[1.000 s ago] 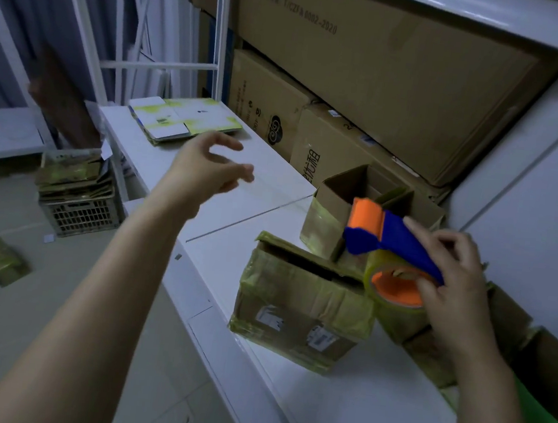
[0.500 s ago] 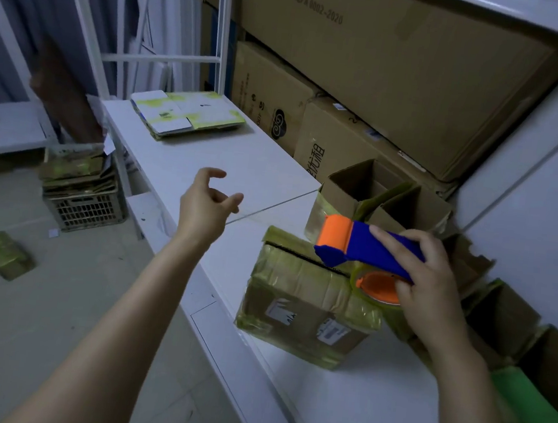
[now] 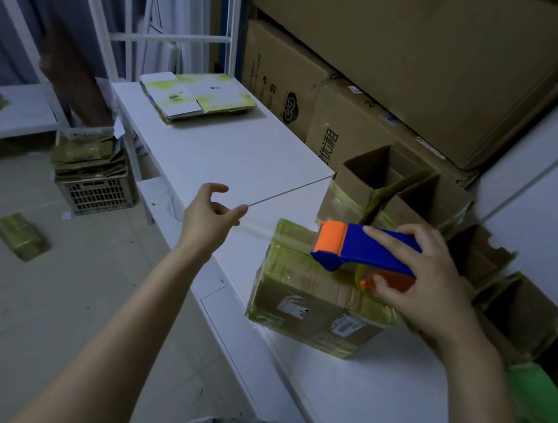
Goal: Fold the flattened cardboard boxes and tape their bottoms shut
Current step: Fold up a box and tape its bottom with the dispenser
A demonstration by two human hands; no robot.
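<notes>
A small cardboard box (image 3: pixel 312 304), wrapped in yellowish tape, stands on the white table (image 3: pixel 241 159) with its taped side up. My right hand (image 3: pixel 431 289) grips a blue and orange tape dispenser (image 3: pixel 366 250) and holds it against the top of the box. My left hand (image 3: pixel 209 218) hovers just left of the box, thumb and forefinger pinched together. A faint clear strip of tape (image 3: pixel 256 231) stretches from those fingers to the box's top left edge. A stack of flattened boxes (image 3: pixel 193 99) lies at the table's far end.
Several open folded boxes (image 3: pixel 377 183) stand behind and right of the taped box. Large cartons (image 3: pixel 406 69) fill the shelf at the back. On the floor are a crate of flattened cardboard (image 3: pixel 95 188) and a loose piece (image 3: pixel 20 235). Something green (image 3: pixel 540 400) lies at the right.
My left hand has drawn back from the far left and now pinches the tape beside the box. My right hand has lowered the dispenser onto the box top.
</notes>
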